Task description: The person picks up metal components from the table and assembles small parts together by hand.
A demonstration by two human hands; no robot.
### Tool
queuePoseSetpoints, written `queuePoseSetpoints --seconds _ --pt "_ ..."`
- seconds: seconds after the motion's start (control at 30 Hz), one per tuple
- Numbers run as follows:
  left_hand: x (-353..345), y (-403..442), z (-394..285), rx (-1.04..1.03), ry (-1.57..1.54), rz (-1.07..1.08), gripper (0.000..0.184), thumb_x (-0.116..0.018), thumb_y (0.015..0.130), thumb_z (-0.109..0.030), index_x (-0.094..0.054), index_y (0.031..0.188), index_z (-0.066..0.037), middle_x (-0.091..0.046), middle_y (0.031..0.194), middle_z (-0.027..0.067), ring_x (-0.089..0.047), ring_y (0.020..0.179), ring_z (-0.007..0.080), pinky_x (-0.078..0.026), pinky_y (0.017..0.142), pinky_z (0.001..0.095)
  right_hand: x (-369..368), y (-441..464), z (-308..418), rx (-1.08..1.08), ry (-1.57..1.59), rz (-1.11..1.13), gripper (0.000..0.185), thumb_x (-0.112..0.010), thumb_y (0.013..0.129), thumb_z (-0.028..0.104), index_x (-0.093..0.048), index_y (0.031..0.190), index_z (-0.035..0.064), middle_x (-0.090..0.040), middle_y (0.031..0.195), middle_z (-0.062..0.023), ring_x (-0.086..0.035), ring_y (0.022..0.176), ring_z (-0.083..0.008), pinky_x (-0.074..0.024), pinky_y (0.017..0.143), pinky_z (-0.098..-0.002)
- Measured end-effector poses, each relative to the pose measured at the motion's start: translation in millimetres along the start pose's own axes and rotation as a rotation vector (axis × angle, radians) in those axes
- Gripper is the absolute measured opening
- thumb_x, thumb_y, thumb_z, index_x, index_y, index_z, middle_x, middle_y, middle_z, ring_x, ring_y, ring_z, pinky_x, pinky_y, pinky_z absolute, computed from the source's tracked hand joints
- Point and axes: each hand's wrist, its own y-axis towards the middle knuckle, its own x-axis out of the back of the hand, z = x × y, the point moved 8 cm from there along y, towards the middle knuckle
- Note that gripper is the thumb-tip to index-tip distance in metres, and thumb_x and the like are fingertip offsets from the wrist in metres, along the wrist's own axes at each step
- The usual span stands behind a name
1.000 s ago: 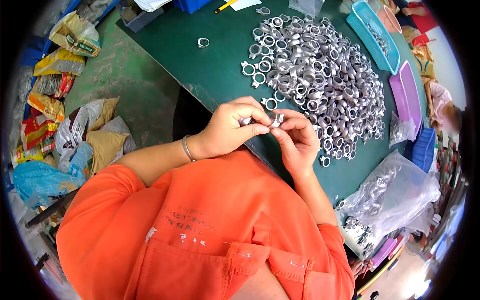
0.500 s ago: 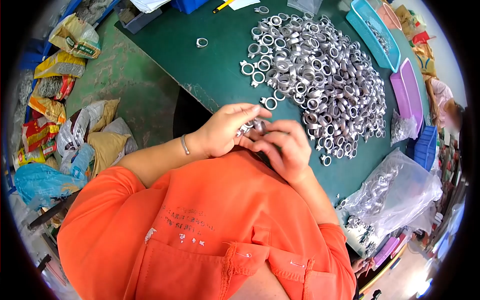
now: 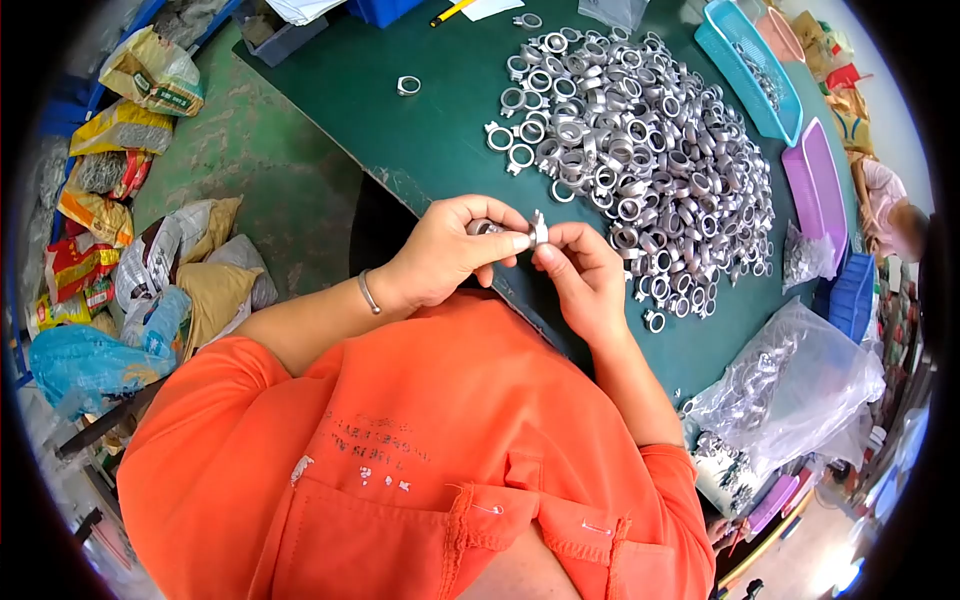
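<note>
Just over the table's near edge, my left hand (image 3: 445, 252) and my right hand (image 3: 588, 283) meet at a small silver metal ring (image 3: 539, 230), turned edge-on with its lug pointing up. Thumb and fingertips of both hands pinch it. A second metal ring (image 3: 484, 227) sits in the curled fingers of my left hand, partly hidden. Beyond my hands a large heap of similar rings (image 3: 640, 150) covers much of the green table (image 3: 440, 140). One ring (image 3: 408, 86) lies alone to the left of the heap.
A teal basket (image 3: 715, 50) and a purple tray (image 3: 815, 190) stand along the far right side. Clear plastic bags (image 3: 800, 380) with parts lie at the right. Filled sacks (image 3: 210, 270) rest on the floor at left. Another person (image 3: 882, 205) is at far right.
My hands have turned the ring upright, bringing it into clear view between the fingertips. The right hand's fingers have drawn back from over the left palm.
</note>
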Motion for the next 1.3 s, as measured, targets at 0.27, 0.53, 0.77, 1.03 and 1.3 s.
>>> queuePoseSetpoints --seconds 0.27,0.53,0.77,1.03,1.3 --pt "-17 -8 -31 -0.406 0.368 0.093 0.008 -0.065 0.078 -0.001 -0.064 0.087 0.001 -0.058 0.088 0.0031 -0.052 0.066 0.0070 -0.042 0.058 0.0200 -1 -13 21 0.367 -0.172 0.002 0.009 -0.058 0.082 -0.004 -0.058 0.090 0.0012 -0.061 0.085 -0.0073 -0.058 0.073 -0.0142 -0.0470 0.068 -0.0246" --pt "-24 -11 -33 -0.467 0.453 0.108 0.006 -0.065 0.076 0.000 -0.065 0.082 -0.001 -0.059 0.084 0.0045 -0.057 0.076 0.0096 -0.044 0.065 0.0221 3 -8 7 0.003 0.294 0.017 0.016 -0.048 0.093 0.009 -0.052 0.104 -0.0012 -0.060 0.087 -0.0069 -0.058 0.075 -0.0112 -0.0488 0.070 -0.0242" --pt "-20 -3 -10 -0.026 -0.002 0.136 0.012 -0.055 0.083 -0.002 -0.054 0.094 0.000 -0.060 0.081 0.0087 -0.055 0.060 0.0106 -0.041 0.044 0.0186 5 -11 29 0.368 0.443 0.102 0.035 -0.060 0.073 -0.016 -0.048 0.101 0.0023 -0.050 0.113 -0.0163 -0.054 0.103 -0.0241 -0.0483 0.086 -0.0350" --pt "-25 -3 3 0.147 -0.339 0.246 0.019 -0.049 0.088 -0.008 -0.054 0.102 0.004 -0.061 0.090 0.0126 -0.063 0.077 0.0189 -0.055 0.058 0.0278 -4 -30 66 0.757 -0.400 -0.017 0.026 -0.057 0.068 -0.018 -0.055 0.084 0.0025 -0.059 0.102 -0.0131 -0.059 0.093 -0.0261 -0.0481 0.082 -0.0347" --pt "10 -19 16 0.254 -0.476 0.545 0.022 -0.053 0.081 -0.010 -0.059 0.094 0.006 -0.060 0.087 0.0205 -0.063 0.073 0.0276 -0.052 0.051 0.0280 10 -7 80 0.816 -0.825 -0.136 0.017 -0.061 0.070 -0.005 -0.062 0.085 0.0010 -0.060 0.094 -0.0134 -0.056 0.084 -0.0305 -0.0465 0.074 -0.0366"
